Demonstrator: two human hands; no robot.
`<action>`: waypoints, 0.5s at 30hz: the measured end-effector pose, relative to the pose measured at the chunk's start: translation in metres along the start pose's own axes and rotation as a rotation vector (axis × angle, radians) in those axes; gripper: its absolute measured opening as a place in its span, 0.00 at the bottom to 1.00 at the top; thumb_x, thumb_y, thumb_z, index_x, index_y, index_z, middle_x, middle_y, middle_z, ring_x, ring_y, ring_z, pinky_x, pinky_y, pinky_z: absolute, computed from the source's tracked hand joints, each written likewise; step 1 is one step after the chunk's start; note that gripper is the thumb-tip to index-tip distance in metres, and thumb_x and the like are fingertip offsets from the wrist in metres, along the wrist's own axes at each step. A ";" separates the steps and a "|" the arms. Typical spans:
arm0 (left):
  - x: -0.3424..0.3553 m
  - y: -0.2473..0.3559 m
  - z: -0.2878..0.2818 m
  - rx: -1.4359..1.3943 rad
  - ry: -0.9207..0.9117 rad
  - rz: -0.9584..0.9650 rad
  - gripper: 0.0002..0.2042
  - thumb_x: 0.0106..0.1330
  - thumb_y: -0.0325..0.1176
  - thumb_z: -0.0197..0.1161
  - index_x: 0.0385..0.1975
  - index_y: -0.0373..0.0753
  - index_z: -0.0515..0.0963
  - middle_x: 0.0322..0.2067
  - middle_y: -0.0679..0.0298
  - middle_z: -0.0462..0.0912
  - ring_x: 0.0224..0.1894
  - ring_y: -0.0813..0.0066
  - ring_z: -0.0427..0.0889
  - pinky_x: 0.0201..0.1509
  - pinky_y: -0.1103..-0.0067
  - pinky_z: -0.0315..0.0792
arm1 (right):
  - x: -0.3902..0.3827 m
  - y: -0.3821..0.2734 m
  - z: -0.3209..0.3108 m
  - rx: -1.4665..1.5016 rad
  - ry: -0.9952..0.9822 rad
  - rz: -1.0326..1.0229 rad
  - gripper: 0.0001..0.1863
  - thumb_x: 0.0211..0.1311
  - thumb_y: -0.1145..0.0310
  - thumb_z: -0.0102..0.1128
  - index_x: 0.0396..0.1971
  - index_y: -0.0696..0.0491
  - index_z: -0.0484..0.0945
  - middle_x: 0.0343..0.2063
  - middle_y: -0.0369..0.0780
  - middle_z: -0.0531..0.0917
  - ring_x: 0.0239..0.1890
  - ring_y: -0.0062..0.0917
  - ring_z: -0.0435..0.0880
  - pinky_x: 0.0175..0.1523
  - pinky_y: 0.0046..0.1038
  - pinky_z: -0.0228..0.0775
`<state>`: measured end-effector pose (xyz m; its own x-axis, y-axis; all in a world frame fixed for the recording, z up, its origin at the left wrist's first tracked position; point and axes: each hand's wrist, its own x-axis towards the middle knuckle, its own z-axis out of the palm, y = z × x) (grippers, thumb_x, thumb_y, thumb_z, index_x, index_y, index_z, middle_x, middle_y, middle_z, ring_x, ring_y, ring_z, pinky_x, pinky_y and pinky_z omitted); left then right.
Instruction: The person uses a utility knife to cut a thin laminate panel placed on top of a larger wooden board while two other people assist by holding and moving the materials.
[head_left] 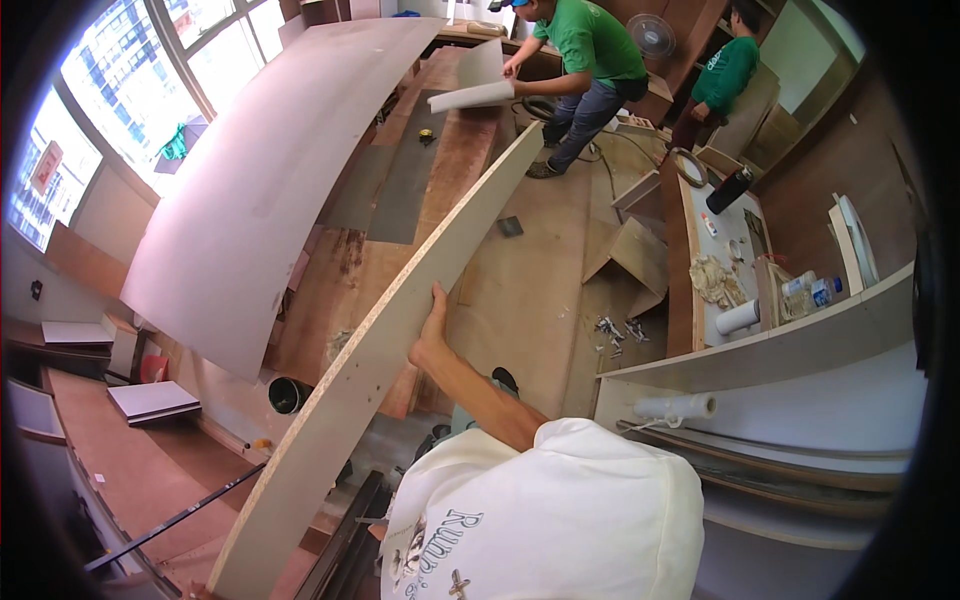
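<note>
White shirt [590,510], the person's own: soft, creased cloth with a printed front.

Long board [345,400]: narrow strip, smooth off-white face, raw speckled chipboard edge; runs aslant from the lower left rim up to the centre, a few dark specks on its face.

Right hand [431,335]: bare, gripping the board's edge about midway, one digit laid flat against the white face.

Left hand [204,592]: only a sliver at the board's near end, by the lower rim; its hold cannot be told.

Bucket [288,395]: round, black, beside the board.

Roll [676,408]: white, cylindrical, on the shelf at right.

Desk [726,222]: pale top bearing a crumpled cream-coloured heap [712,280], material unclear; clear plastic bottles [810,292]; a black cylindrical flask [730,190]; a ring-shaped roll [690,168].

Large panel [290,160]: broad, pale, matte, left of the board, its outline bowed by the lens.

Plywood sheets [462,150]: reddish-brown, grained, beside the panel; on them a grey rectangular sheet [405,195] and a small yellow-and-black object [426,136].

Co-worker in green [595,45]: bending, both hands on a thin white sheet [470,97].

Second co-worker [730,70]: standing, green top.

Fan [652,36]: round, grilled, between the two.
</note>
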<state>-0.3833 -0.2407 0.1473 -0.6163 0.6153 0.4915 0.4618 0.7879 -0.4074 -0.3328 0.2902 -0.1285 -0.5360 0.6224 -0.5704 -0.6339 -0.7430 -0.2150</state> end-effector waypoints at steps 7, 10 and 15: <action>-0.001 -0.020 0.009 0.061 0.188 0.055 0.19 0.72 0.35 0.58 0.15 0.37 0.75 0.15 0.54 0.74 0.17 0.52 0.71 0.22 0.61 0.66 | -0.005 0.019 0.036 -0.089 -0.082 -0.013 0.36 0.68 0.34 0.49 0.61 0.50 0.73 0.56 0.40 0.78 0.59 0.34 0.76 0.65 0.37 0.69; -0.024 -0.052 0.032 0.142 -0.208 -0.125 0.10 0.72 0.35 0.57 0.31 0.38 0.82 0.28 0.51 0.83 0.30 0.55 0.83 0.32 0.60 0.75 | 0.018 0.031 0.048 -0.109 -0.127 0.068 0.37 0.68 0.34 0.48 0.63 0.50 0.71 0.57 0.40 0.78 0.59 0.35 0.76 0.64 0.39 0.70; -0.009 -0.034 0.051 -0.120 -0.062 -0.229 0.18 0.77 0.34 0.51 0.39 0.23 0.82 0.27 0.43 0.80 0.29 0.40 0.78 0.34 0.58 0.69 | 0.067 0.040 0.058 -0.123 -0.136 0.140 0.36 0.68 0.33 0.48 0.60 0.49 0.74 0.57 0.40 0.77 0.60 0.36 0.75 0.65 0.44 0.69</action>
<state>-0.4262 -0.2742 0.1173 -0.7494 0.4210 0.5109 0.3758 0.9059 -0.1953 -0.4265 0.3163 -0.1291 -0.6892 0.5328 -0.4911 -0.4802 -0.8434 -0.2411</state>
